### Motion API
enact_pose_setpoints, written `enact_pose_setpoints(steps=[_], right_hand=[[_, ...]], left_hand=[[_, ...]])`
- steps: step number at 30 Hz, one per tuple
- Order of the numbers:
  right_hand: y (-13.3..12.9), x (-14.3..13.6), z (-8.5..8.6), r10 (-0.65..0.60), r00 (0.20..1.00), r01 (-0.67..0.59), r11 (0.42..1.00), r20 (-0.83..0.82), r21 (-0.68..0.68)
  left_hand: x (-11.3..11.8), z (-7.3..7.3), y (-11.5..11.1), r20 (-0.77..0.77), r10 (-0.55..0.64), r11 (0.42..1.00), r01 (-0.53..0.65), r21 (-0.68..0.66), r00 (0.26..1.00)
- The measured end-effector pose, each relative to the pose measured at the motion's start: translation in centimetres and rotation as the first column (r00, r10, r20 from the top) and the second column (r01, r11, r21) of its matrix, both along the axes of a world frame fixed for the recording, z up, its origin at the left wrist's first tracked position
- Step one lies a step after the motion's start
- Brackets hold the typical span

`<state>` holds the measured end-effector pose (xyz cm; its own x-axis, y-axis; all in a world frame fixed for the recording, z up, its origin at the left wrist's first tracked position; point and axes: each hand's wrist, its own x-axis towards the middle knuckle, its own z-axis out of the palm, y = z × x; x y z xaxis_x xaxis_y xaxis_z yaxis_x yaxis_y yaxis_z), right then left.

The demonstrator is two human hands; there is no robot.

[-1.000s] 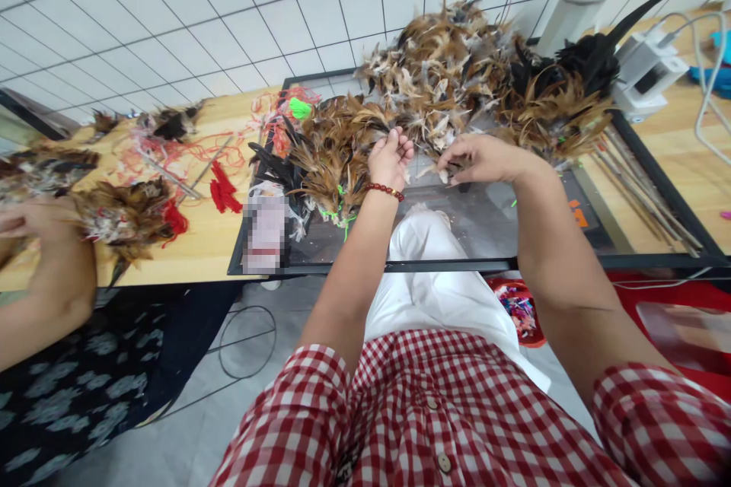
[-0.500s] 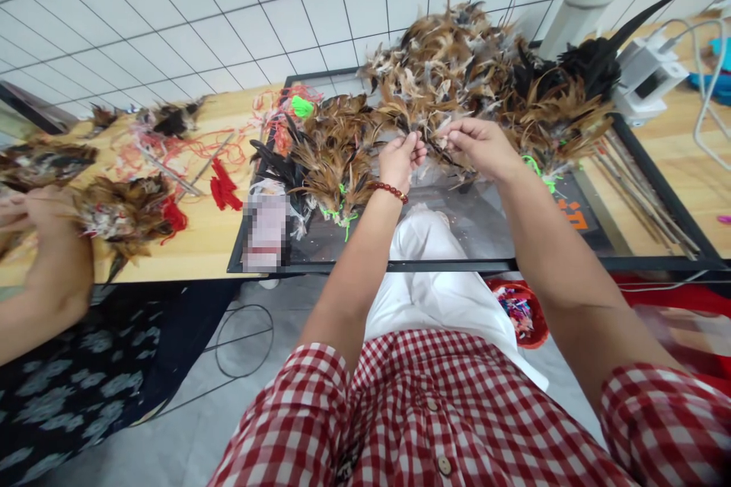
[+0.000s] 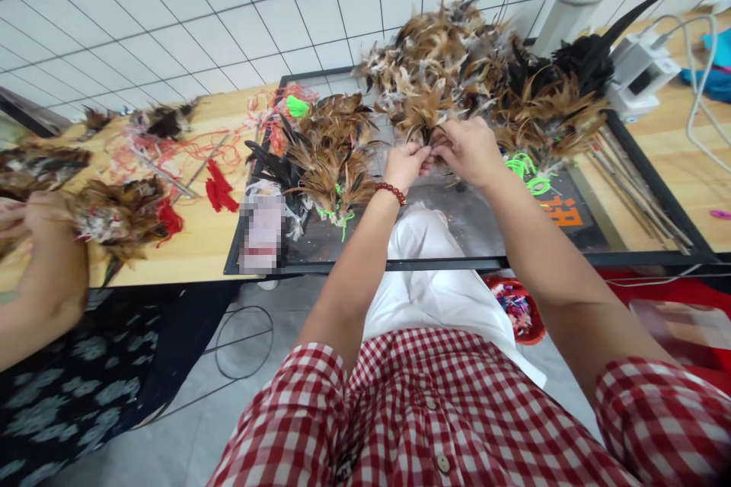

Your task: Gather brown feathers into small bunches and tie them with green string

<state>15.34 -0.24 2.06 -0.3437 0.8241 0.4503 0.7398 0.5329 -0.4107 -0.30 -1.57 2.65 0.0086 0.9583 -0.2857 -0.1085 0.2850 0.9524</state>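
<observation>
Above the black-framed panel (image 3: 480,232), both hands (image 3: 404,165) (image 3: 469,154) meet — pinched on a brown feather tuft (image 3: 421,120).

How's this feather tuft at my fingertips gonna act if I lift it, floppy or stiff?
The feather tuft is probably light for its size, being all thin plumes. Its tips will likely flex and splay, since they fan out freely beyond your left hand and right hand.

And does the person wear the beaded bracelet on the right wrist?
No, the dark red beaded bracelet is on the wrist of the left hand.
</observation>
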Motion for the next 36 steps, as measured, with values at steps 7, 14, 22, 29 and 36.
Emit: enact_pose_setpoints(steps=[7, 14, 22, 29, 36], right_hand=[[0.2, 0.7, 0.2, 0.028, 0.997, -0.029, 0.999, -0.077, -0.018], [-0.1, 0.2, 0.5, -0.025, 1.0, 0.024, 1.0, -0.013, -0.019], [-0.5, -0.8, -0.3, 0.069, 0.981, -0.06, 0.997, 0.182, -0.055], [-2.0, -4.6, -1.4, 0.09, 0.971, -0.061, 0.989, 0.222, -0.135], [-1.7, -5.4, -1.4, 0.012, 0.976, 0.034, 0.978, 0.219, -0.205]], left_hand=[[-0.5, 0.2, -0.2, 0.05, -0.052, 0.998, 0.053, -0.022, 0.997], [-0.4, -0.1, -0.2, 0.008, -0.109, 0.994, 0.109, 0.001, 0.994], [-1.8, 0.2, 1.5, 0.252, 0.324, 0.941, -0.338, 0.015, 0.912], [-2.0, -0.1, 1.9, 0.256, 0.411, 0.902, -0.431, 0.027, 0.875], [-2.0, -0.1, 2.0, 0.264, 0.439, 0.888, -0.459, 0.016, 0.859]])
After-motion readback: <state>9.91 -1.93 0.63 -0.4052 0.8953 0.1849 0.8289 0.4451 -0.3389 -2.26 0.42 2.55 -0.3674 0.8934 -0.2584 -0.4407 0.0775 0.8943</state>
